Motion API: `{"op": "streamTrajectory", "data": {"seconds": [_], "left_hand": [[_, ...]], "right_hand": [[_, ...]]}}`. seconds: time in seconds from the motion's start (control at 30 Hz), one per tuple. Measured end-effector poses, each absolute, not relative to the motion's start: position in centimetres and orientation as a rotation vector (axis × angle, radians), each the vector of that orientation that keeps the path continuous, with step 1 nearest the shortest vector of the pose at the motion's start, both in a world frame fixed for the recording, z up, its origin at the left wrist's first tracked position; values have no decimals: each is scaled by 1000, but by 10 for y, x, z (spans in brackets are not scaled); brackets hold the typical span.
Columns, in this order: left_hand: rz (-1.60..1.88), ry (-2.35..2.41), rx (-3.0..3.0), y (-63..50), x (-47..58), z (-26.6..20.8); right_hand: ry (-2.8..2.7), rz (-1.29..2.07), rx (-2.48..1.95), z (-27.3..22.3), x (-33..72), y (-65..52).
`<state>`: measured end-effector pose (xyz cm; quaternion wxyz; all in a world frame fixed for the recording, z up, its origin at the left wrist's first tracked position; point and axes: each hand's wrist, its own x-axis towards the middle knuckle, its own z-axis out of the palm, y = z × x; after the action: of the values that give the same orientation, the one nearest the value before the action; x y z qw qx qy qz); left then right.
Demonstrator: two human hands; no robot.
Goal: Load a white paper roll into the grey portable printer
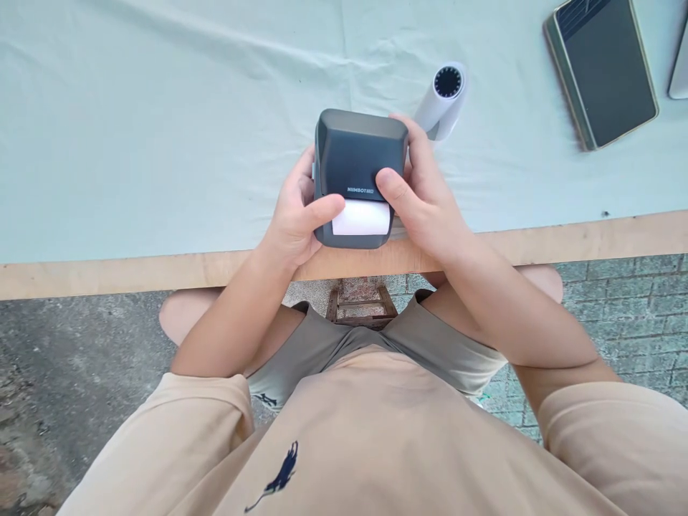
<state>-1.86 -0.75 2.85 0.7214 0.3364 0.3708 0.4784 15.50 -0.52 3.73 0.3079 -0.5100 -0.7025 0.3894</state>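
Observation:
Both hands hold a black label printer [361, 154] over the front edge of the table. My left hand [295, 208] grips its left side, the thumb resting by the front slot. My right hand [422, 190] wraps round the right side, its thumb on the lid near the printed NIIMBOT lettering. A strip of white label paper [361, 218] sticks out below the lid and curves over the printer's front. The fingers behind and under the printer are mostly hidden.
A roll of white paper [438, 107] with a dark toothed core lies just beyond my right hand. At the far right rests a dark-screened tablet-like device [613, 72], and part of a grey object [680, 64] shows at the frame edge. A pale cloth [161, 143] covers the table, whose wooden edge [107, 276] runs before me.

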Motion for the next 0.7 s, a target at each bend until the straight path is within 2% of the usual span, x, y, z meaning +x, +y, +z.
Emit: {"op": "streamTrajectory", "data": {"seconds": [0.4, 0.7], "left_hand": [[1075, 774, 751, -3, -18, 25], [1126, 870, 681, 0, -16, 25]], "right_hand": [[-1603, 1412, -1266, 40, 159, 1], [-1550, 1469, -1356, 48, 160, -3]]}}
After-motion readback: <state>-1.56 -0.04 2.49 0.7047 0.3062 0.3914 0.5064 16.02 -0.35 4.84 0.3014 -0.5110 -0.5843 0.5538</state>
